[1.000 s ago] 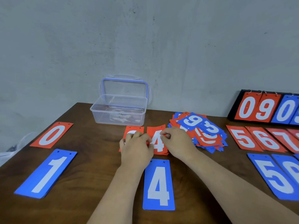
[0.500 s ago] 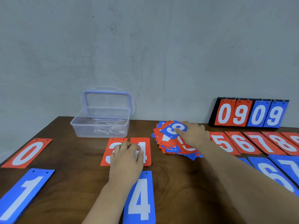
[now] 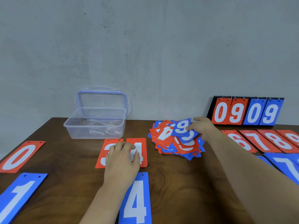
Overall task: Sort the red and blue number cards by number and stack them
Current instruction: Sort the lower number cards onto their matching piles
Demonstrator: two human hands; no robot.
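- The fingers (image 3: 191,126) of the right hand (image 3: 204,129) are pinched on a flat, rectangular blue 9 card (image 3: 181,127), held tilted atop the loose pile (image 3: 171,143) of red and blue cards.
- The left hand (image 3: 122,160) is laid palm-down, fingers lightly bent, across the red 3 card (image 3: 111,142) and red 4 card (image 3: 142,152).
- A clear plastic box (image 3: 95,125) is stood open behind on the dark wooden table (image 3: 178,183).

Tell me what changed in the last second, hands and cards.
The right hand left the red 4 card, moved right to the loose pile and now pinches the top blue card, tilting it up. The left hand stayed resting on the red 3 card and the red 4 card; the blue 4 card and clear box did not move.
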